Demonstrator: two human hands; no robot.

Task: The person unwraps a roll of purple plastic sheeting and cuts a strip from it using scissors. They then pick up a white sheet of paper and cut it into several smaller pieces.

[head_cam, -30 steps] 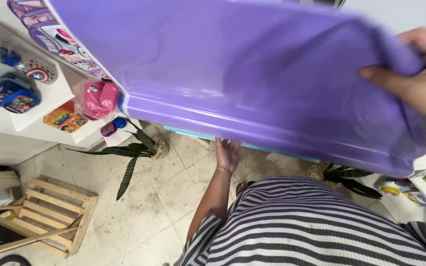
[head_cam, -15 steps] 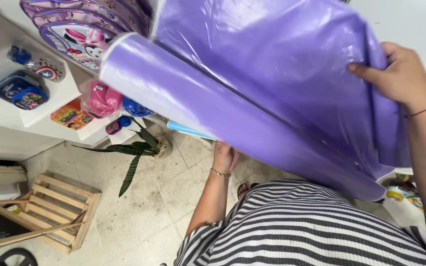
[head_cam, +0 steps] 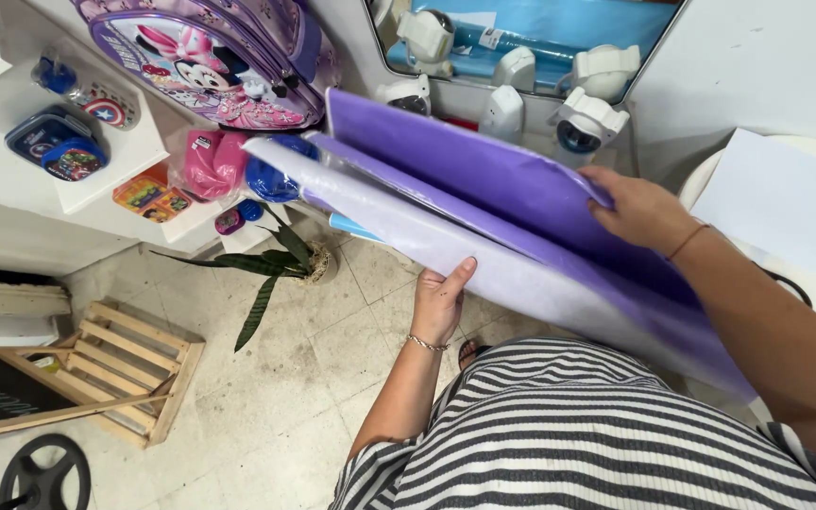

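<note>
I hold a large folded sheet of purple paper in front of my striped shirt. My left hand supports its lower, paler edge from beneath, fingers up against the sheet. My right hand grips the upper fold at the right, thumb under and fingers on top. The sheet slopes down from upper left to lower right and hides part of the floor.
White shelves at left carry a cartoon backpack, lunch boxes and small toys. A potted plant stands on the tiled floor, a wooden crate lies at lower left. White figurines stand behind; a white sheet at right.
The purple sheet has dropped and folded flatter, uncovering the backpack and figurines. My left hand rose from below to the sheet's lower edge; my right hand came down with the fold.
</note>
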